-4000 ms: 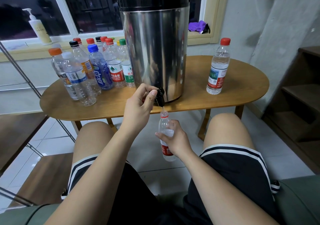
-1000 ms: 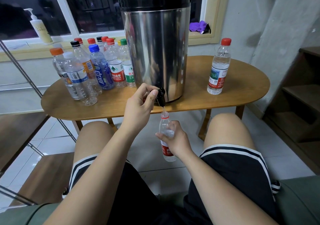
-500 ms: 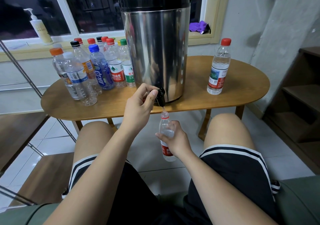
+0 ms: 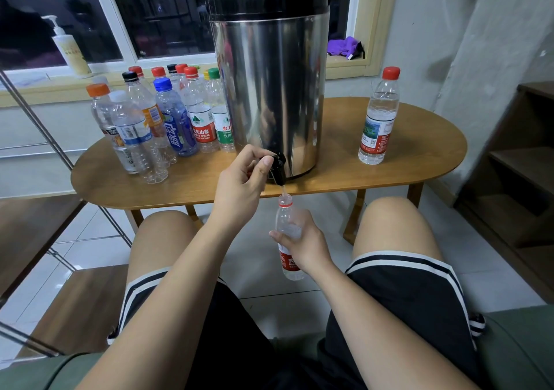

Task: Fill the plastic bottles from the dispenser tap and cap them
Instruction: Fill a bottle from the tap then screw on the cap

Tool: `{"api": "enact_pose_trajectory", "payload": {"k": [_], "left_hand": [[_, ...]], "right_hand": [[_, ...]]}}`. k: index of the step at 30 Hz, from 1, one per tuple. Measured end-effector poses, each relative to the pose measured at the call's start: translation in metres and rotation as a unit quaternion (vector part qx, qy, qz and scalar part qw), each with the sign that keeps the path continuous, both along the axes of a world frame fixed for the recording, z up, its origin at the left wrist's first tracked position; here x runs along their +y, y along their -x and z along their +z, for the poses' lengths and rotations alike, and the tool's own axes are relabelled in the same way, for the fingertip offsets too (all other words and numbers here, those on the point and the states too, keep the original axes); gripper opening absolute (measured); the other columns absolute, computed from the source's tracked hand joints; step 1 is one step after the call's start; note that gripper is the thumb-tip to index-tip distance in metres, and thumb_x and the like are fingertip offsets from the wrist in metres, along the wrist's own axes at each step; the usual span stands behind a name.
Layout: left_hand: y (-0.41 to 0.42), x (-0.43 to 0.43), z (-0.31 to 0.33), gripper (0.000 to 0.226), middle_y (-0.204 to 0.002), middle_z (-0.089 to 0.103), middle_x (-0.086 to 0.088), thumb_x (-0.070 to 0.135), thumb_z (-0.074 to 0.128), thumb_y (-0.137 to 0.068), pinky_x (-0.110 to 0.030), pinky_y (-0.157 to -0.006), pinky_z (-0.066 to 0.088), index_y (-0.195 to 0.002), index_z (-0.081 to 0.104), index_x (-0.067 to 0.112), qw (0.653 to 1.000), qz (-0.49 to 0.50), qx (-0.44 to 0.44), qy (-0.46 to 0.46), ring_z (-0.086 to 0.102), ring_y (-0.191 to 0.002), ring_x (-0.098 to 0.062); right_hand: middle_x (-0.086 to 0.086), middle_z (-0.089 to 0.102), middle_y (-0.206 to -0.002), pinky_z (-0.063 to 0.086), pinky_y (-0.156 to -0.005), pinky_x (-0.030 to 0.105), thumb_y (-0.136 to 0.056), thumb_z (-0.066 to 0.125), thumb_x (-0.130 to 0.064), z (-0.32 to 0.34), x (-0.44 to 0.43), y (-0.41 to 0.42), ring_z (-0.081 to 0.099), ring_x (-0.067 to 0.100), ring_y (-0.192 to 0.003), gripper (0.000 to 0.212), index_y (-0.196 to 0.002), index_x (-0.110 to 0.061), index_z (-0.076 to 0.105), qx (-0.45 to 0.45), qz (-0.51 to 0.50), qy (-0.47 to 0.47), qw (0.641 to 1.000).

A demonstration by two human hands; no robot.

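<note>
Fingers (image 4: 254,152) of the left hand (image 4: 239,188) are curling narrowly around the lever of the black tap (image 4: 278,169), with the thumb pressing against its side. The right hand (image 4: 304,247) is gripping the open bottle (image 4: 284,211) around its middle, fingers wrapping round from behind and the thumb crossing the front just above the red label. It is holding the bottle upright below the edge of the bench (image 4: 329,177), between the person's knees (image 4: 386,218), with the uncapped mouth sitting directly under the spout and just apart from it. A thin stream seems to be running from spout to mouth; I cannot tell how full the bottle is, as the hand is covering much of it.

The tap is sticking out from the foot of the steel dispenser (image 4: 269,90), which is standing mid-bench under a black lid. Left of the dispenser a cluster of capped bottles (image 4: 168,123) is standing packed together, caps showing red, orange, blue, black, green and white. To the right, well apart, a single red-capped bottle (image 4: 379,117) is standing upright. Behind, a pump bottle (image 4: 70,51) and a purple cloth (image 4: 344,46) are sitting on the windowsill (image 4: 344,66). A wooden shelf (image 4: 521,162) is standing at the far right, and a slanting metal frame (image 4: 42,129) is crossing the left side
</note>
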State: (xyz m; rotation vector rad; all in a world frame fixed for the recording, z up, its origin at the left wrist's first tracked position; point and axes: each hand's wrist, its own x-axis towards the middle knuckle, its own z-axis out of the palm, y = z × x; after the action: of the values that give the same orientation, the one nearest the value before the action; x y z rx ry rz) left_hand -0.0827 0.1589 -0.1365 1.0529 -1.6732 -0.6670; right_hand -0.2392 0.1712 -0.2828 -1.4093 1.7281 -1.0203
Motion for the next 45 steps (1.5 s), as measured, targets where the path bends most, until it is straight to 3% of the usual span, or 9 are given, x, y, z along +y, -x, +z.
{"api": "enact_pose_trajectory", "payload": {"k": [14,45], "left_hand": [[-0.0004,-0.0002,0.0,0.015,-0.079,0.064,0.007,0.043,0.057,-0.111,-0.029,-0.067,0.052,-0.112,0.067,0.031,1.0,0.002,-0.006,-0.002,0.059,-0.072,-0.007],[-0.0006,-0.0016,0.0009,0.013,-0.076,0.064,0.009,0.04,0.057,-0.112,-0.03,-0.067,0.052,-0.11,0.066,0.031,1.0,0.005,-0.012,0.003,0.058,-0.07,-0.008]], "right_hand": [[-0.003,0.06,-0.147,0.048,-0.088,0.033,-0.086,0.08,-0.067,0.0027,-0.0011,0.0007,0.06,0.026,-0.131,0.076,-0.143,-0.034,0.042,0.014,-0.004,-0.008,1.0],[-0.002,0.06,-0.148,0.047,-0.09,0.033,-0.088,0.082,-0.061,0.0073,0.0025,0.0003,0.059,0.026,-0.131,0.074,-0.143,-0.032,0.043,0.007,-0.004,-0.006,1.0]]}}
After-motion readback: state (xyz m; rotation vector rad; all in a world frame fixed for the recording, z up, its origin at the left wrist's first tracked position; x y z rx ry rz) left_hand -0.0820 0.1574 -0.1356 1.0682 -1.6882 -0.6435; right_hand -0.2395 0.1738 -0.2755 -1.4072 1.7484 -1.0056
